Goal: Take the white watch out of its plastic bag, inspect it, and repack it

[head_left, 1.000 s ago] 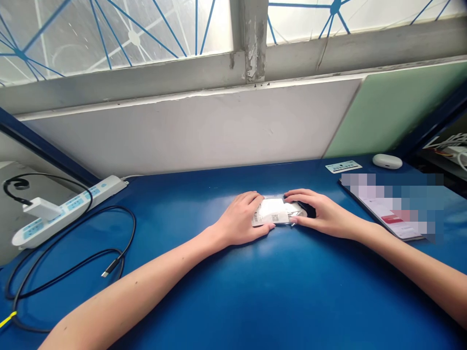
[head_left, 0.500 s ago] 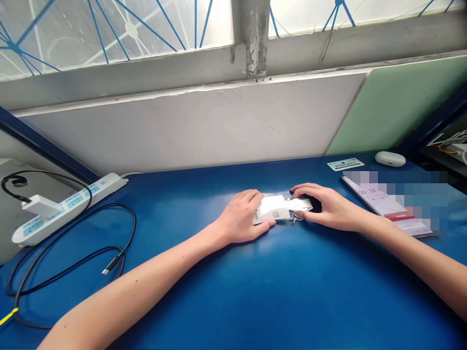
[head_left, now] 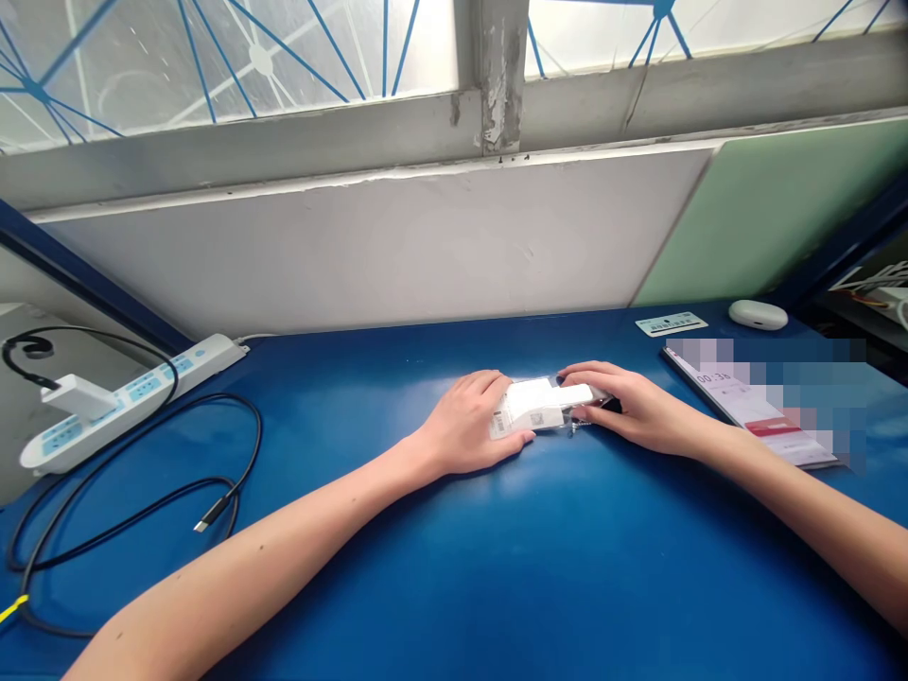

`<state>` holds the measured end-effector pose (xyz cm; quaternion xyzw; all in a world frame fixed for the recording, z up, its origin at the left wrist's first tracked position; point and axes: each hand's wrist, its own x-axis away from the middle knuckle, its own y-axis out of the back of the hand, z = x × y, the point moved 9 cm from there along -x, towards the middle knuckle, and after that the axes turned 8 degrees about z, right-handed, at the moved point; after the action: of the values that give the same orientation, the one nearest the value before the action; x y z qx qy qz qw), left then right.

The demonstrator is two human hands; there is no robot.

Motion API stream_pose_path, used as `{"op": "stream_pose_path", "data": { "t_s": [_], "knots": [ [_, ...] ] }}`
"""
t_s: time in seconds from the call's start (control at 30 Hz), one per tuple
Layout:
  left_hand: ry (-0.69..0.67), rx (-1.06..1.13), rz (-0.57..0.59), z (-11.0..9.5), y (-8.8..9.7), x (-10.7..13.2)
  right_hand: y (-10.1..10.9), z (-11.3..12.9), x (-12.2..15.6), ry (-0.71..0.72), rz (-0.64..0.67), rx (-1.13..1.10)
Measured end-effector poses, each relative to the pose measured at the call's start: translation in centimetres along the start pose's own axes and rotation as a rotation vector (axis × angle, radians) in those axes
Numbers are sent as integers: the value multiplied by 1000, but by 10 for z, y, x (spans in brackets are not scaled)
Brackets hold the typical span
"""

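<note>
A white packet (head_left: 532, 407) with a printed square code and clear plastic around it lies on the blue table. My left hand (head_left: 468, 423) is closed around the packet's left end, thumb along the near edge and fingers over the far side. From the right, my right hand (head_left: 628, 404) grips a narrow white piece (head_left: 578, 396) between thumb and fingers, at the packet's right end. Whether that piece sits inside the plastic or on top of it, I cannot tell. A small beaded string (head_left: 580, 427) shows below the right thumb.
On the left lies a white power strip (head_left: 142, 397) with a plugged-in charger (head_left: 75, 399) and a looped black cable (head_left: 259, 435). To the right are a phone (head_left: 752, 402) showing a timer, a card (head_left: 671, 324) and a white rounded case (head_left: 758, 315). A wall panel (head_left: 390, 255) borders the table's back.
My right hand has shifted slightly left, and its fingers cover more of the packet's right end. The narrow white piece sits a little further left. My left hand keeps its hold.
</note>
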<state>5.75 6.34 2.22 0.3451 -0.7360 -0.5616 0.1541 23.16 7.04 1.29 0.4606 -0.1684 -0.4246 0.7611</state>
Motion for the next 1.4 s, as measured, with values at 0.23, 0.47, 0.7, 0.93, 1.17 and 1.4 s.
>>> {"op": "stream_pose_path", "data": {
  "t_s": [0.23,0.47,0.7,0.93,1.17,1.4],
  "knots": [
    [12,-18,23,2,-3,0,-1,1,2,61,-22,63],
    [21,8,13,2,0,0,0,1,5,66,-158,159],
    [-6,37,4,2,0,0,25,4,12,-24,-410,194],
    [1,98,41,5,-1,0,24,13,13,22,-421,168],
    [25,294,-252,12,35,5,17,33,15,124,-376,162],
    [-165,105,-305,-59,58,13,15,53,19,231,-392,167]
  ]
}}
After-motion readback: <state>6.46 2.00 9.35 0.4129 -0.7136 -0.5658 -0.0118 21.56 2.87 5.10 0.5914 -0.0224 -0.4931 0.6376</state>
